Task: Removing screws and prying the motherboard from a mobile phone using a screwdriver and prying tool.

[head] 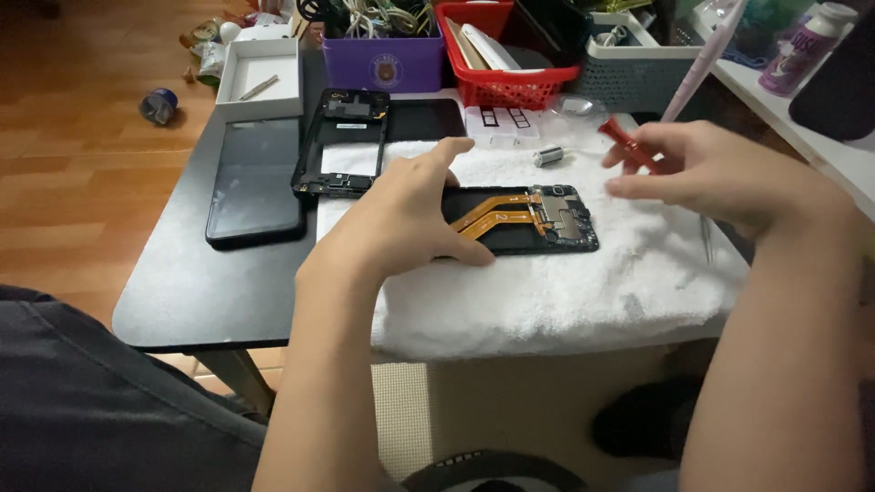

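My left hand [401,214] presses the open phone [524,219] still, while my right hand [720,178], at three o'clock, pinches a red screwdriver [629,146].

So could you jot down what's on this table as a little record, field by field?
Surface: black table with a white fluffy towel
Left hand: pressing on an opened black phone body with orange ribbon cables
Right hand: fingers pinching a red-handled screwdriver
Beside the towel: black phone frame, dark glass phone panel
Behind: purple bin, red basket, white box lid
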